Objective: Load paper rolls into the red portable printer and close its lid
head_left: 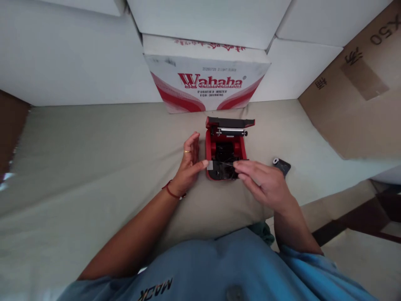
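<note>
In front of me sits a small red and black printer [208, 144], its lid [230, 122] raised at the back with a roller beneath it. Beside its left wall is my left hand [190, 161], fingers stretched out and thumb touching the front left corner near a light grey patch. Over the front right of the printer, my right hand [261, 179] is closed in a pinch. A thin, dark line runs by its fingertips, but what they hold is too small to make out. Dark, shiny parts show inside the printer.
A small dark object with a white round end [282, 166] lies right of my right hand. Behind the printer stands a Wahaha water carton [209, 83] against white boxes [206, 19]. A brown cardboard box [354, 96] stands at right, on the pale cloth-covered surface [103, 146].
</note>
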`<action>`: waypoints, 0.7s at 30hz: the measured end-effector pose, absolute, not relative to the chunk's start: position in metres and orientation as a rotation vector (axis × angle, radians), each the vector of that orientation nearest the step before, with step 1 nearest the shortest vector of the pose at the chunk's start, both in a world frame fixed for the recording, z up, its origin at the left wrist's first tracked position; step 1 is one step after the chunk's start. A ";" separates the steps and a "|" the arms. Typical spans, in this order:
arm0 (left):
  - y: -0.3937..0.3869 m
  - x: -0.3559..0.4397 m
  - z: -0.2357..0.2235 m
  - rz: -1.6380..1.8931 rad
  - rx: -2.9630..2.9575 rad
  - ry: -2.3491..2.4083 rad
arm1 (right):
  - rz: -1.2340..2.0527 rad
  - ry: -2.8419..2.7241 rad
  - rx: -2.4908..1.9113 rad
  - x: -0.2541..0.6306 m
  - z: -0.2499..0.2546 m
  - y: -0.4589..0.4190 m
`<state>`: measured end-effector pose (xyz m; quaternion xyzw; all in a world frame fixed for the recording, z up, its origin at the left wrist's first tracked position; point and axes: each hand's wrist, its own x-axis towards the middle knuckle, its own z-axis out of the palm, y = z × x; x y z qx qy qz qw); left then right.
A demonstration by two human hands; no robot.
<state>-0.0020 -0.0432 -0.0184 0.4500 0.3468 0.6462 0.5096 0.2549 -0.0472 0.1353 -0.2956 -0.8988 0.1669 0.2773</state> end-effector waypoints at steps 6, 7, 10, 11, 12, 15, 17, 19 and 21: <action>-0.038 -0.003 -0.015 1.647 0.753 0.828 | 0.360 -2.692 -1.382 0.218 0.150 0.011; -0.037 -0.003 -0.014 1.641 0.724 0.831 | 0.325 -2.784 -1.483 0.210 0.152 0.020; -0.034 -0.002 -0.012 1.634 0.692 0.837 | 0.186 -2.996 -1.624 0.186 0.157 0.035; -0.034 -0.001 -0.011 1.634 0.688 0.837 | 0.147 -3.038 -1.632 0.180 0.157 0.037; -0.033 -0.001 -0.011 1.635 0.685 0.839 | 0.120 -3.071 -1.629 0.174 0.158 0.038; -0.033 0.001 -0.010 1.639 0.694 0.850 | 0.099 -3.120 -1.608 0.164 0.154 0.039; -0.034 0.002 -0.009 1.647 0.698 0.859 | 0.107 -3.132 -1.587 0.164 0.150 0.039; -0.034 0.003 -0.006 1.660 0.668 0.863 | 0.140 -3.088 -1.581 0.172 0.152 0.035; -0.034 0.004 -0.003 1.679 0.611 0.863 | 0.247 -2.961 -1.498 0.191 0.161 0.025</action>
